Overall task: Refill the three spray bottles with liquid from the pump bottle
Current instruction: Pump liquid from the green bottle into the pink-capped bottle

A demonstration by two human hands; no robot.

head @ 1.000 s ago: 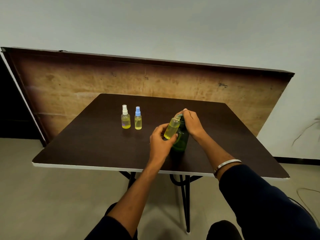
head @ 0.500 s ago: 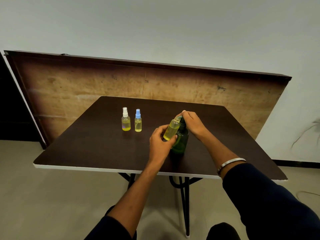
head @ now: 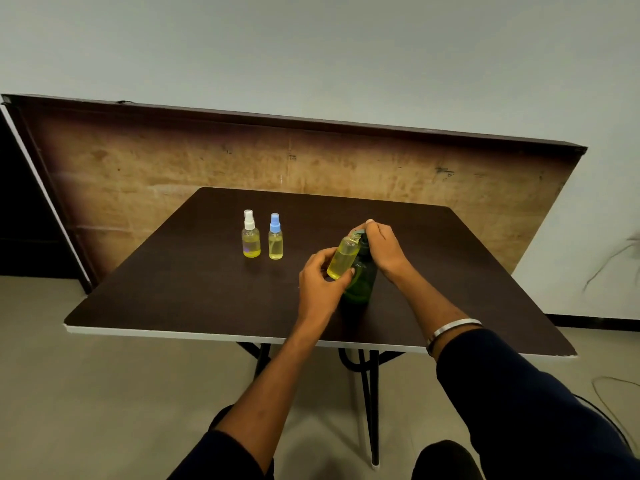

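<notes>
A dark green pump bottle (head: 362, 284) stands on the dark brown table (head: 180, 289), right of centre. My right hand (head: 384, 247) curls over its pump head from above. My left hand (head: 320, 285) holds an uncapped small bottle of yellow liquid (head: 343, 258), tilted, with its mouth up against the pump spout. Two capped spray bottles stand upright to the left: one with a white sprayer (head: 250, 235), one with a blue sprayer (head: 275, 238), both holding yellow liquid. The uncapped bottle's sprayer is not visible.
A large wooden board (head: 138, 168) leans against the wall behind the table. The table's white front edge (head: 173, 332) runs close to my forearms. Black metal legs (head: 369, 393) show beneath, and a cable (head: 616, 393) lies on the floor at right.
The hands and bottles keep the same pose; only the camera view has shifted slightly.
</notes>
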